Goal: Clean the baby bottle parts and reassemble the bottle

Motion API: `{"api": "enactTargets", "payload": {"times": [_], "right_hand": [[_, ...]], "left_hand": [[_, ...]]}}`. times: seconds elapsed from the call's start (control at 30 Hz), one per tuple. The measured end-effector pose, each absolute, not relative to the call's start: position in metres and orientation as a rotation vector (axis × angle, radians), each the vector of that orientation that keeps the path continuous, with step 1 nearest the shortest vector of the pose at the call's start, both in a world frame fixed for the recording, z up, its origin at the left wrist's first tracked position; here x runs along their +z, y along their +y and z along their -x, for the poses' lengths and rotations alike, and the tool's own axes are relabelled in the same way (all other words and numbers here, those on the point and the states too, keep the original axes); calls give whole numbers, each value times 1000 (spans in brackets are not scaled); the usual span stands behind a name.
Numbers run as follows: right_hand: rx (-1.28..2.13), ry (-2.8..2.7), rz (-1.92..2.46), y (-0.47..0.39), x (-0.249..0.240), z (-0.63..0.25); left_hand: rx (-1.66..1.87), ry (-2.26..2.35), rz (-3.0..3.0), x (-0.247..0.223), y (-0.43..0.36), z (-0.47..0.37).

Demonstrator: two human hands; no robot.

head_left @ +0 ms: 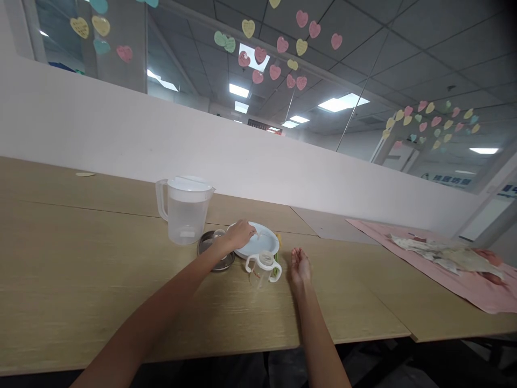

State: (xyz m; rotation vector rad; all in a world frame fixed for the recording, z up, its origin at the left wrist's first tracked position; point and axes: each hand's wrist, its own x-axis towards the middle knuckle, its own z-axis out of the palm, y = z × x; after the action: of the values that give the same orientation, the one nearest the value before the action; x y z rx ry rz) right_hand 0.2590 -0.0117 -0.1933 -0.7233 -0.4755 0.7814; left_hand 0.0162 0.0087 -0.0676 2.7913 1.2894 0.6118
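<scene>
My left hand (241, 235) reaches over the left part of a white basin (264, 245), its fingers pinched together. A small pale bit shows at the fingertips, too small to name. My right hand (301, 266) rests by the table to the right of the basin, palm turned up, fingers loosely curled and holding nothing visible. Between the hands, nearer to me, stands an uncapped clear baby bottle (259, 277) with two white handles. Under my left wrist lies a round metal dish (229, 263), with a clear rounded cap (219, 234) in it, partly hidden by my forearm.
A translucent lidded pitcher (186, 215) stands left of the dish. Something yellow and green (278, 253) is partly hidden behind the basin and bottle. At right, a pink mat (438, 280) holds a doll-like figure in pale cloth (444, 253). A white wall backs the wooden table (100, 280).
</scene>
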Motion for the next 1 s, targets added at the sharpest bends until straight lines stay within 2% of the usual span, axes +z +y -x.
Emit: {"api": "enactTargets", "payload": {"times": [0.47, 0.77, 1.0], "right_hand": [[643, -292, 745, -17, -182, -243], [850, -434, 673, -21, -178, -233], [793, -463, 686, -21, -181, -237]], "left_hand": [[546, 1271, -2831, -61, -9, -18], [468, 1356, -2826, -61, -5, -18], [486, 1302, -2854, -63, -4, -20]]}}
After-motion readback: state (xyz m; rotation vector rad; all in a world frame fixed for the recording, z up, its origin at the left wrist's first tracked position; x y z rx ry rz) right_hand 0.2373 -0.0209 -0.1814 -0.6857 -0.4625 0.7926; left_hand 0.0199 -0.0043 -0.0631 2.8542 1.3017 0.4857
